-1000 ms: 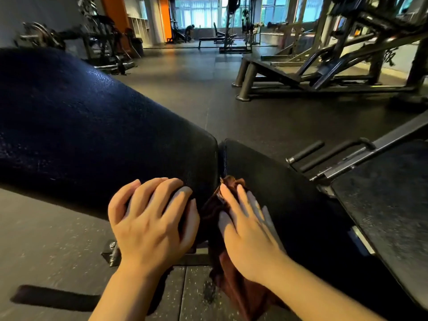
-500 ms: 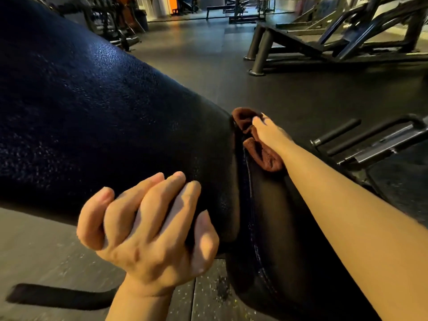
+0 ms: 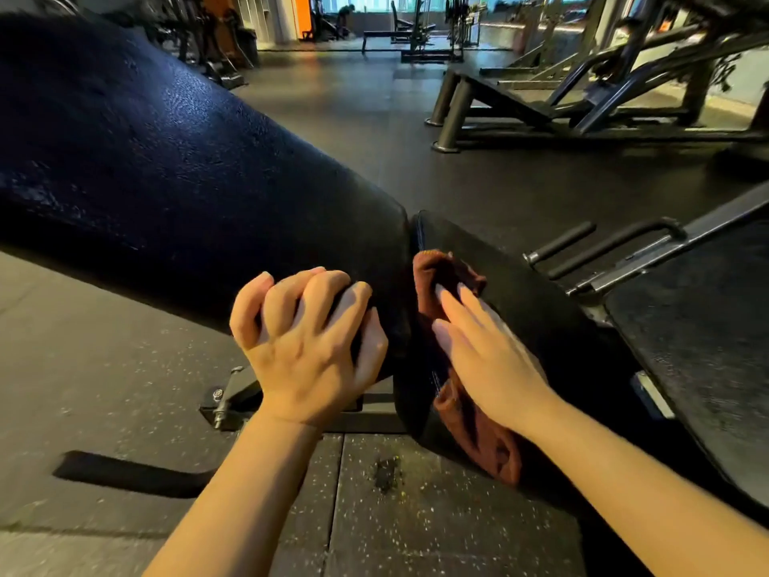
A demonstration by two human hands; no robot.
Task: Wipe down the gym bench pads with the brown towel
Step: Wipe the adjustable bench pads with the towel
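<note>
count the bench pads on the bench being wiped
2. The large back pad runs from upper left to centre, with the left hand resting on its near end. The seat pad sits right of the gap, under the brown towel.

right hand (image 3: pixel 491 360) flat on brown towel (image 3: pixel 478 435), seat pad (image 3: pixel 541 310)
</note>
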